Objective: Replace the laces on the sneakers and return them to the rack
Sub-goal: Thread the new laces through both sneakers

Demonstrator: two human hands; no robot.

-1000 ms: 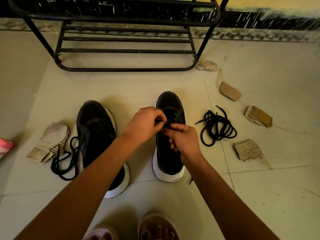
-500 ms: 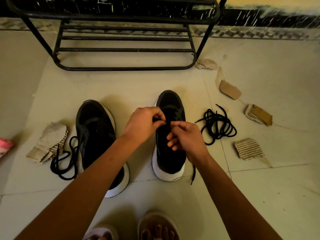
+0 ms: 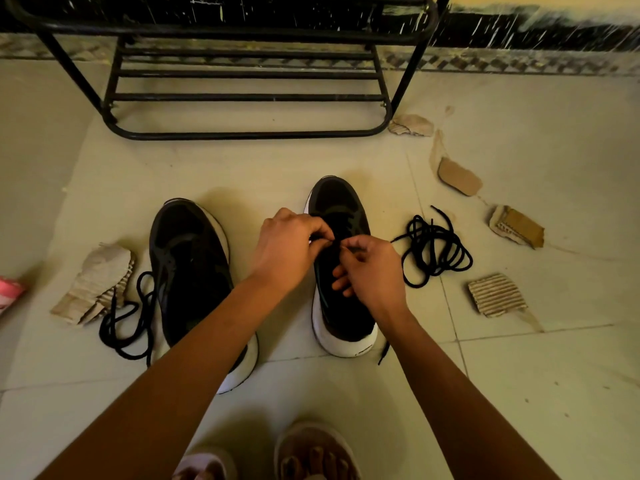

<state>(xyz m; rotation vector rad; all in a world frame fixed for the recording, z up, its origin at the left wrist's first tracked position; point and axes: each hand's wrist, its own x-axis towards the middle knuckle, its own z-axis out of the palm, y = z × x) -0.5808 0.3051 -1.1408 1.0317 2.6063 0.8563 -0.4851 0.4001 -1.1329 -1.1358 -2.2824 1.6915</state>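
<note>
Two black sneakers with white soles stand on the tiled floor, toes pointing at the rack. Over the right sneaker [image 3: 341, 306] my left hand [image 3: 287, 247] and my right hand [image 3: 370, 268] meet above the eyelets, each pinching a black lace between thumb and fingertips. One end of that lace [image 3: 382, 355] trails past the heel. The left sneaker [image 3: 190, 268] stands untouched, partly under my left forearm, with a loose black lace [image 3: 124, 323] beside it. A coiled black lace [image 3: 434, 252] lies right of the right sneaker. The black metal shoe rack [image 3: 249, 98] stands ahead.
Torn cardboard pieces lie on the floor: one [image 3: 93, 282] left of the left sneaker, several [image 3: 497, 294] to the right. A pink object [image 3: 8, 292] shows at the left edge. My sandalled feet [image 3: 311, 452] are at the bottom. A wall runs behind the rack.
My right hand has shifted slightly up and right along the right sneaker, drawing the lace; its free end now trails by the heel. My left hand stays pinching at the eyelets.
</note>
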